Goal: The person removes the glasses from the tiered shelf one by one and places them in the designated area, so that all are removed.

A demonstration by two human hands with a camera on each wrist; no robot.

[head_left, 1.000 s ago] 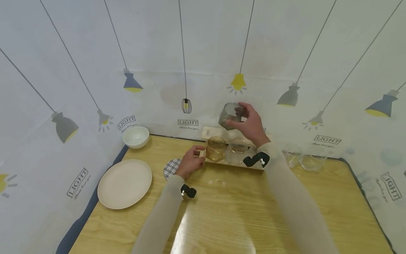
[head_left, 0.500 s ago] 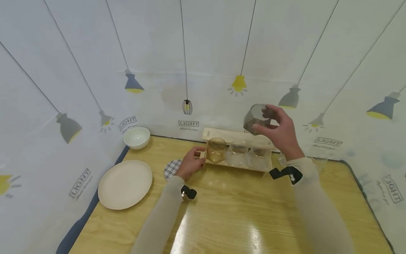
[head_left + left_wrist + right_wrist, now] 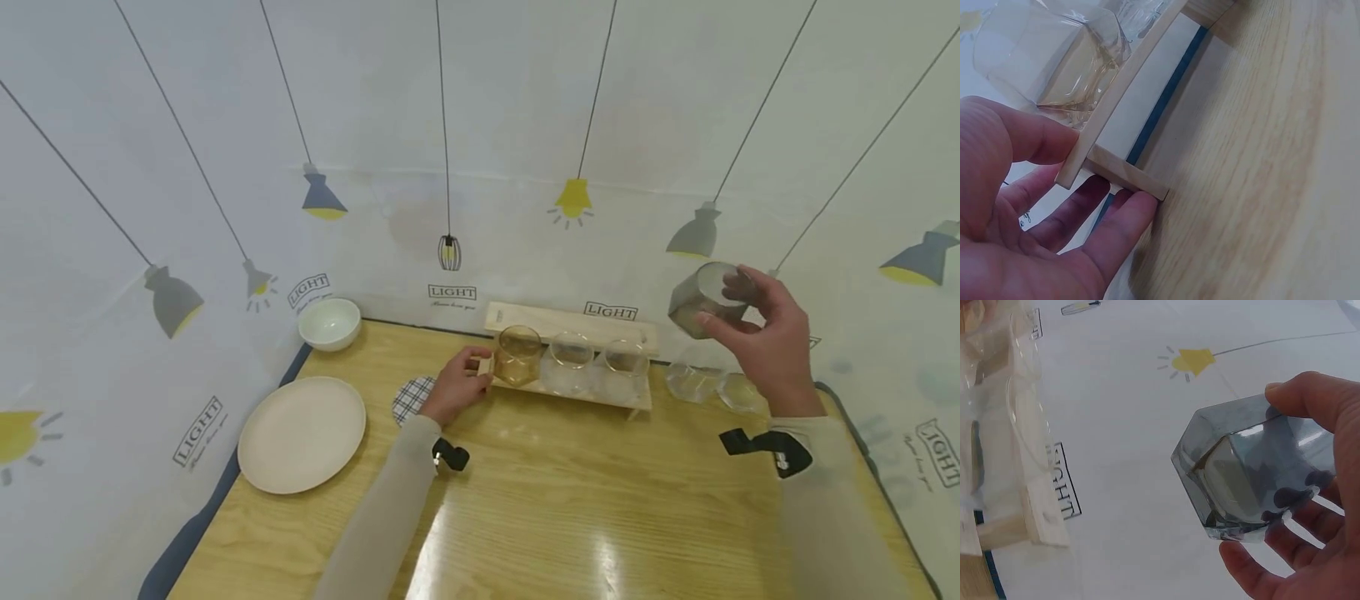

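Note:
A small wooden rack stands at the back of the table, bearing an amber glass on its left and two clear glasses beside it. My left hand grips the rack's left end; in the left wrist view the thumb lies on the top board and fingertips touch the leg below. Up in the air to the right of the rack, my right hand holds a grey faceted glass between thumb and fingers. That glass is tilted.
Two more clear glasses stand at the back right, below the raised right hand. On the left are a beige plate, a pale bowl and a checked round coaster. A lamp-printed wall rises behind the table.
My right hand has carried the grey glass from above the rack out to the right, uncovering the rack's right-hand glass. My left hand has stayed on the rack's end.

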